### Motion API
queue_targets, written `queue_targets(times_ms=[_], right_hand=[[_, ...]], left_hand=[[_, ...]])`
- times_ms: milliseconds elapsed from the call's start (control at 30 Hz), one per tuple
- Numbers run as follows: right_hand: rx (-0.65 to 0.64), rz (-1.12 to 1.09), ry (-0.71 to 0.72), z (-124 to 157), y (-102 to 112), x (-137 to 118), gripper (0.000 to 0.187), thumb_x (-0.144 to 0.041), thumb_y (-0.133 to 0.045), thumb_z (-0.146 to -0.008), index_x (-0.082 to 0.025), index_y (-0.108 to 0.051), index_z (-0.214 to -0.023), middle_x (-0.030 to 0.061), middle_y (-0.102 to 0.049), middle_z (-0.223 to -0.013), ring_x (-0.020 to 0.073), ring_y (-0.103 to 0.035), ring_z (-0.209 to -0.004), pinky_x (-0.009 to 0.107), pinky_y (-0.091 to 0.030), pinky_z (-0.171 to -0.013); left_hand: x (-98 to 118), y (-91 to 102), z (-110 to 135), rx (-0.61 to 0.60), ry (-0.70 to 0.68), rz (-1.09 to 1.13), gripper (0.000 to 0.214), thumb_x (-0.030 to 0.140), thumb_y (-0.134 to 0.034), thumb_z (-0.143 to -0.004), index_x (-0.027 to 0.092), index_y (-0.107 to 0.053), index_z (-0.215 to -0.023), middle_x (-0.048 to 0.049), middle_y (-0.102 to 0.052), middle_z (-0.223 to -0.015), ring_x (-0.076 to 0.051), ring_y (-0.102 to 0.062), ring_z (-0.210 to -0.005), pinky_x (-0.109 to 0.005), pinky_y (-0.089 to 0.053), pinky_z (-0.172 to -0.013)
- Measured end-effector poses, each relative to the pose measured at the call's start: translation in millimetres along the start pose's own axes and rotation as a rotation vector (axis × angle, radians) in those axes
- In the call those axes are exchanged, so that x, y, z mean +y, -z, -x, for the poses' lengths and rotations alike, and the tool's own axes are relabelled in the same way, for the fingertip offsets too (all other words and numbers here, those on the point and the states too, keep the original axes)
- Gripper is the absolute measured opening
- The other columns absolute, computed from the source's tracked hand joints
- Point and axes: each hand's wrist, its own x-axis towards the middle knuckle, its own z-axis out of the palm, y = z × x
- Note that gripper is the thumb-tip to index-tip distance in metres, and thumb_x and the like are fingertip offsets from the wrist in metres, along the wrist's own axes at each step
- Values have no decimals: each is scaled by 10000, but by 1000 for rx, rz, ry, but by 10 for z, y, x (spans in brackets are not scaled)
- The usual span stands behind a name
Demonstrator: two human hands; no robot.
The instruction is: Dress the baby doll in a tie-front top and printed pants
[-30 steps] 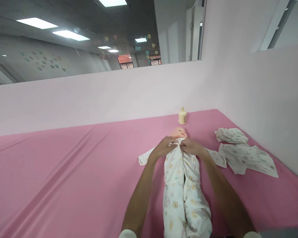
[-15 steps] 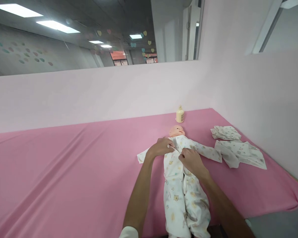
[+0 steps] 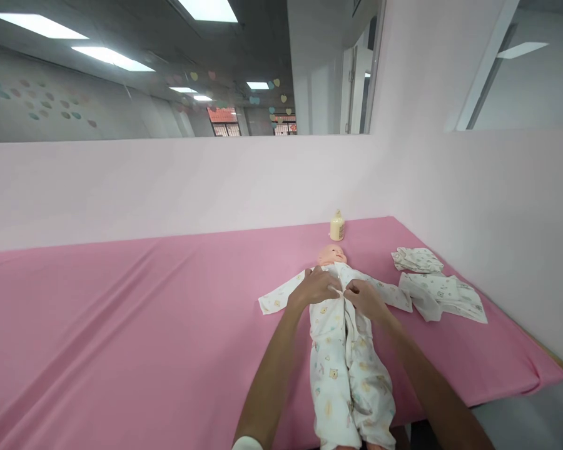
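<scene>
A baby doll (image 3: 332, 254) lies on its back, its head toward the wall, dressed in a white printed romper (image 3: 331, 369) with long sleeves. Over the doll's chest, my left hand (image 3: 318, 286) pinches the romper's front edge. Close beside it, my right hand (image 3: 363, 297) has its fingers closed on the other front edge, nearly touching the left fingertips. A dark gap runs down the romper's front below my hands. Small fasteners, if there are any, are hidden by my fingers.
The doll rests on a pink-covered table (image 3: 169, 337) against a white wall. Behind its head stands a cream pump bottle (image 3: 337, 227). To the right lie a folded printed cloth (image 3: 417, 259) and a spread printed garment (image 3: 445, 295). A wide window (image 3: 169, 69) sits above.
My left hand has shifted slightly right and down along the romper's front, closer to my right hand. More of the doll's left-side sleeve shows. The camera view has tilted up a little.
</scene>
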Motion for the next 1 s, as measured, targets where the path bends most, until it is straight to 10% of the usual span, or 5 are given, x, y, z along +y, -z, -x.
queue_targets(times_ms=[200,500,767,1000], right_hand=[[-98,-533,-21,-4,12,127,210,-397,-511,-765,-196,-509,-702,-58,-433,-586,103,-387,-539,238,-303,-536],[133,-139,107,48,-118,144,194,-337,-431,-811,-212,-478,-671,-37,-461,-574,144,-443,-581,266,-314,-582],[356,-92,-245,-35,646,945,215,-381,-421,-765,-219,-485,-640,-8,-491,-541,182,-497,-566,287,-346,-551],[441,268,-271,-134,768,1255,193,-322,-427,-773,-194,-551,-846,102,-640,-913,245,-588,-848,328,-414,-720]], left_hand=[[-6,58,22,11,-57,35,313,203,-395,-884,257,-698,-940,-54,-642,-948,-303,-445,-1121,-493,-339,-980],[-70,168,111,42,-66,127,326,215,-370,-885,247,-692,-924,-27,-664,-1020,-241,-467,-1080,-439,-312,-1047],[-950,312,483,144,473,-50,252,177,-357,-837,190,-574,-711,-61,-660,-882,-269,-563,-985,-490,-335,-975],[-1231,204,506,106,520,87,236,321,-469,-837,223,-641,-965,-48,-663,-1132,-221,-619,-985,-340,-436,-890]])
